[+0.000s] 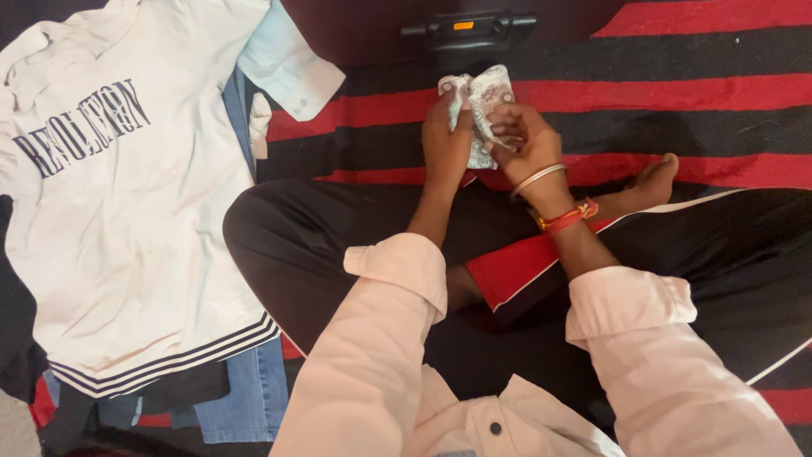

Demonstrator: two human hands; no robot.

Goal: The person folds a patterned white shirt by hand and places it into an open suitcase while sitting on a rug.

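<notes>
Both my hands hold a small crumpled piece of pale patterned cloth or paper just in front of my crossed legs. My left hand grips its left side from below. My right hand, with a bangle and a red thread on the wrist, pinches its right side. I sit cross-legged in black trousers on a red-and-black striped mat, wearing a pale pink shirt with rolled sleeves.
A white sweatshirt with dark lettering and striped hem lies on my left, atop blue jeans and a light blue shirt. A dark suitcase with a handle stands straight ahead. My bare foot rests at the right.
</notes>
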